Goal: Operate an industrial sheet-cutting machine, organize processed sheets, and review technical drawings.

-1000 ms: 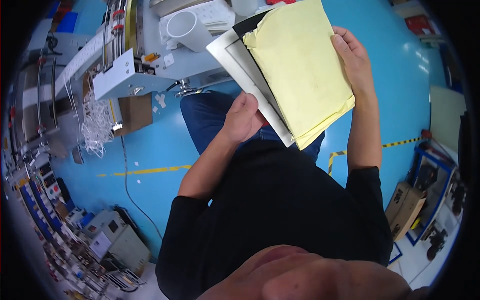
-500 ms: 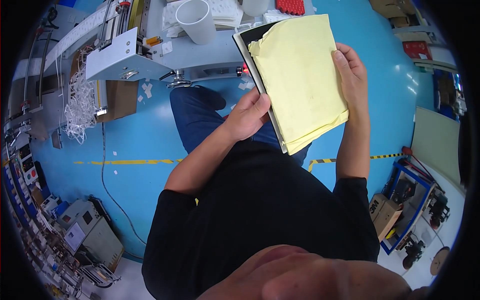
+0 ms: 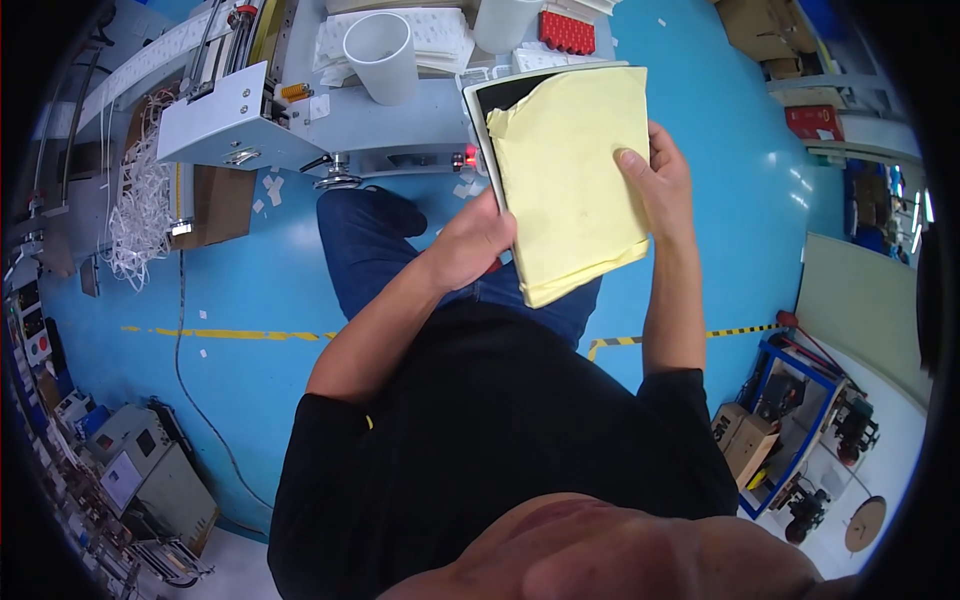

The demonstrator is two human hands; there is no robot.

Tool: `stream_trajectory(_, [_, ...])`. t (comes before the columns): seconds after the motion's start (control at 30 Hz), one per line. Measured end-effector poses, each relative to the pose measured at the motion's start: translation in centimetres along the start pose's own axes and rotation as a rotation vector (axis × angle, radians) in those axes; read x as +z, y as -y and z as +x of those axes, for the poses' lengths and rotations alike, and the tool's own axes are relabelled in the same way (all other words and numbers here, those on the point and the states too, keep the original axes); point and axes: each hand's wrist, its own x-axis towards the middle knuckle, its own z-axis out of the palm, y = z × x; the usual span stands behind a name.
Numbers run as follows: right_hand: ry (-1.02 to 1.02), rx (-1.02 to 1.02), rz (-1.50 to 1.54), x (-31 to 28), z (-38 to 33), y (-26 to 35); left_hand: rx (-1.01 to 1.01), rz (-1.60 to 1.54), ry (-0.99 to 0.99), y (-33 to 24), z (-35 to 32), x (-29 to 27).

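In front of my body I hold a flat board (image 3: 503, 93), dark on top with a pale edge, with a creased yellow sheet (image 3: 572, 185) lying over it. The sheet covers most of the board, and its lower edge is folded in layers. My left hand (image 3: 468, 243) is closed on the left edge, thumb near the sheet and fingers hidden beneath. On the right side, my right hand (image 3: 664, 187) grips the other edge, its thumb lying on top of the yellow sheet. The board is tilted, and its far end overlaps the machine table's near edge in view.
A grey machine table (image 3: 430, 125) stands ahead, bearing a white cup (image 3: 382, 65), stacked white sheets (image 3: 440, 40) and a red block (image 3: 567, 33). Its metal bracket (image 3: 215, 125) projects at left, near tangled white strips (image 3: 140, 215). A cable (image 3: 185, 370) crosses the blue floor.
The board with its yellow sheet has shifted slightly left in view and looks more foreshortened. My right thumb has moved further onto the sheet. The whole view has shifted a little.
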Motion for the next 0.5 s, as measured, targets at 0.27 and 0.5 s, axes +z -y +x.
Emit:
stream_trajectory(0.27, [-0.065, -0.209, 0.067, -1.2, -1.0, -1.1, 0.019, 0.802, -0.227, -1.0, 3.2, -0.3])
stream_trajectory(0.5, [-0.053, -0.257, -0.058, -2.3, -1.5, -1.3, 0.085, 1.074, 0.006, -3.7, 5.9, -2.1])
